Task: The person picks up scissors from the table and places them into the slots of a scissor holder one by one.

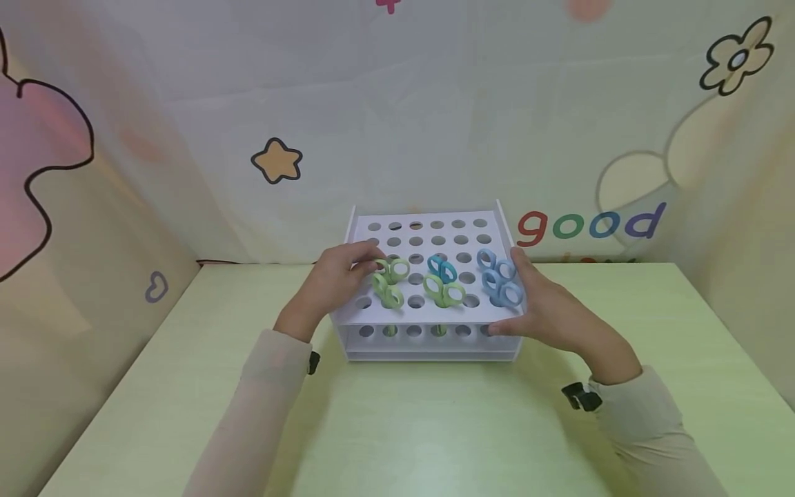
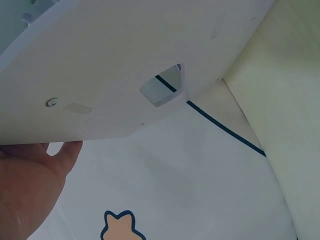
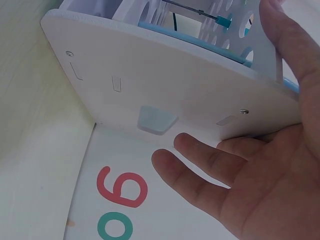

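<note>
A white two-level rack (image 1: 447,238) with rows of round holes stands on the table. Scissors hang in it by looped handles: light green at left (image 1: 388,295) and middle (image 1: 452,295), teal (image 1: 444,269), and blue (image 1: 502,293) at right. My left hand (image 1: 335,279) reaches over the left side panel (image 2: 115,90), thumb and index finger bent together at the rear left green scissors (image 1: 397,269); that panel hides the fingertips in the left wrist view. My right hand (image 1: 549,314) grips the rack's right side, thumb at the front edge of the top shelf, fingers along the outer panel (image 3: 165,75).
Behind the rack hangs a printed cloth with a star (image 1: 277,161) and the word "good" (image 1: 590,224). The pale table (image 1: 422,428) extends in front and to both sides. Side cloths (image 1: 93,310) border it.
</note>
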`<state>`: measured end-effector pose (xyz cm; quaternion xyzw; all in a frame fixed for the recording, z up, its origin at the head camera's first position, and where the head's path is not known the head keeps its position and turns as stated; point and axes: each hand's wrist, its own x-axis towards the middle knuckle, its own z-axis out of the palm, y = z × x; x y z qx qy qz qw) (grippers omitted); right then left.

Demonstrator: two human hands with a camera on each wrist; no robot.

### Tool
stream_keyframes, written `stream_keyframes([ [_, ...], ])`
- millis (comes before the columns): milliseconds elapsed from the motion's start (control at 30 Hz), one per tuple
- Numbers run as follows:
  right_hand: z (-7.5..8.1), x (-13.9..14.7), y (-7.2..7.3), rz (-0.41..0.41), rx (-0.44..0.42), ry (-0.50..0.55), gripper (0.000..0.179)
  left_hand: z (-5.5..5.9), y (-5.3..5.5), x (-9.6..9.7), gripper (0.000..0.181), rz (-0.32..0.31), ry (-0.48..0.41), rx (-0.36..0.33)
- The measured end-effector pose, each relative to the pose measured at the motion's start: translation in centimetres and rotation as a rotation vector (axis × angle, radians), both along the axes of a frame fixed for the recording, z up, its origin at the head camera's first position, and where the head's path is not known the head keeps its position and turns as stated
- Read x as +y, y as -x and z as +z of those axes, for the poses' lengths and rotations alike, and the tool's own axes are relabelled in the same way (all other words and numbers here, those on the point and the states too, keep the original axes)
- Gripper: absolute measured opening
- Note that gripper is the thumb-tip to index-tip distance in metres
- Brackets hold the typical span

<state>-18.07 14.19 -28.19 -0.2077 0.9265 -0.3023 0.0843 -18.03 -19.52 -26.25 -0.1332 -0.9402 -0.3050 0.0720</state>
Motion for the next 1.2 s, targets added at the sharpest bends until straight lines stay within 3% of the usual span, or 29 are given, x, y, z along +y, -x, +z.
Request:
stream_keyframes([
  [533,0.0,-0.2,-0.2,0.003,-0.002,-0.004,0.139,-0.5,-0.3,-0.3,0.016,0.005,-0.004,0.051],
  [833,-0.2,-0.2,-0.1,-0.002,-0.018,0.010,0.139,-0.9,-0.3,-0.6,0.022,-0.006,-0.046,0.025],
  [1033,-0.5,-0.2,-0.2,0.000,-0.011,0.033,0.138,-1.0,-1.4,-1.0,0.028,0.001,-0.076,0.074],
  [1200,-0.7,0.4,-0.9,0.006,-0.007,0.069,0.134,-1.5,-3.4,-1.6,0.032,0.020,-0.103,0.216],
])
